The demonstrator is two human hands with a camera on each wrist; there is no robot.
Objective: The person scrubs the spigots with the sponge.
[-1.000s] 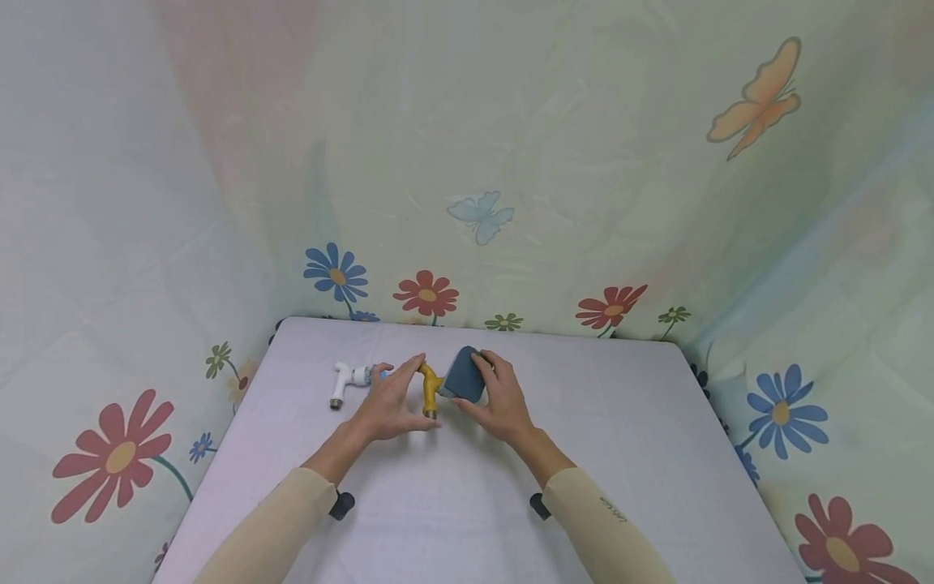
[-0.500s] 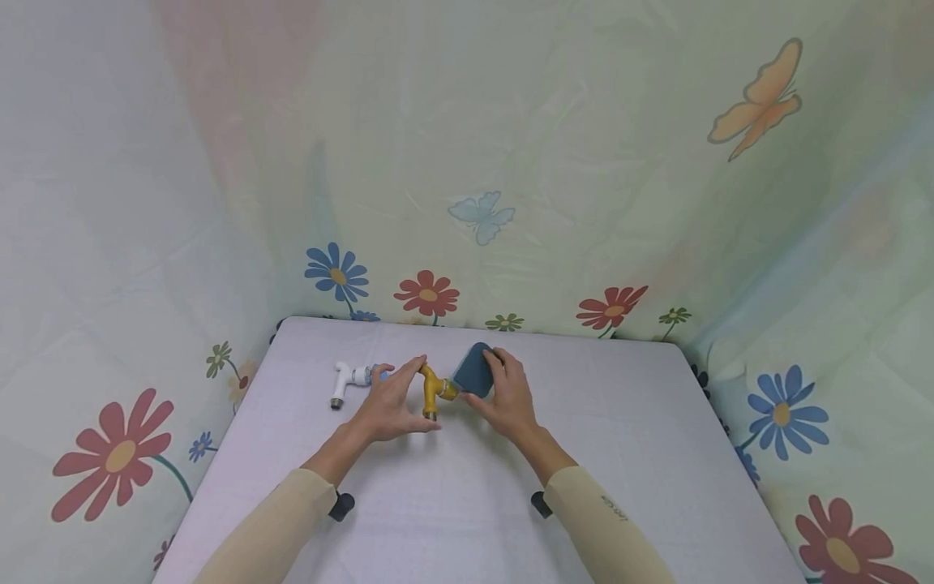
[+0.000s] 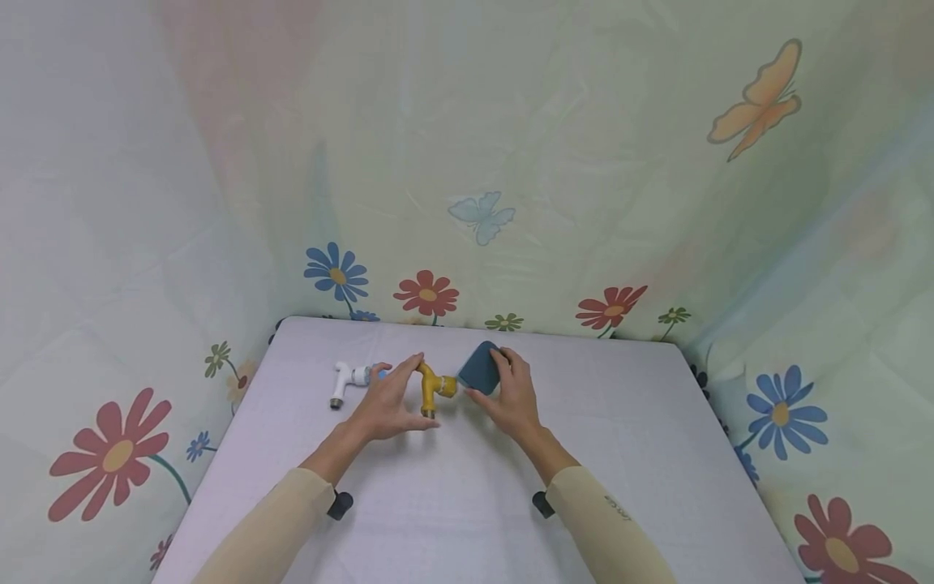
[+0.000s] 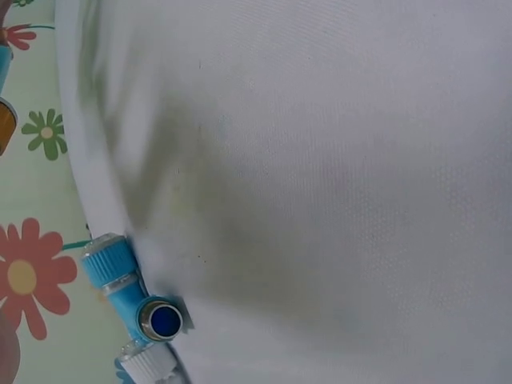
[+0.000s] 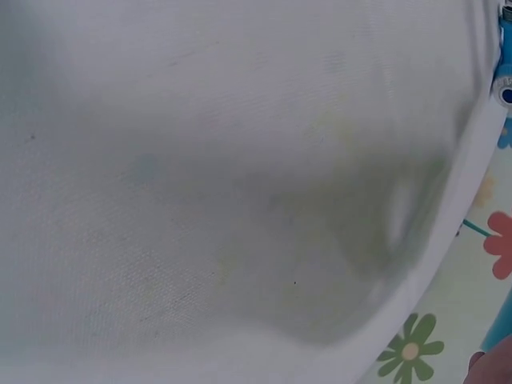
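Observation:
In the head view my left hand (image 3: pixel 387 405) holds a yellow tap (image 3: pixel 429 389) between the fingertips at its upper end and the thumb at its threaded end. The tap's knob points right. My right hand (image 3: pixel 513 397) pinches a flat dark blue pad (image 3: pixel 479 368) with rounded corners, its lower left edge close beside the knob. In the right wrist view, a bit of the blue pad (image 5: pixel 501 324) and part of the right hand (image 5: pixel 494 364) show at the lower right edge. The left wrist view catches an orange-yellow end of the tap (image 4: pixel 6 126) at its left edge.
A white tap (image 3: pixel 340 385) lies on the white-covered table (image 3: pixel 620 422), left of the left hand. Beside it is a blue tap (image 4: pixel 120 280), mostly hidden behind that hand in the head view. A flower-printed curtain (image 3: pixel 584 203) surrounds the table's back and sides.
My right hand has drawn the blue pad to the right, off the yellow tap's knob, which has come into view. The left hand keeps its hold with hardly any movement.

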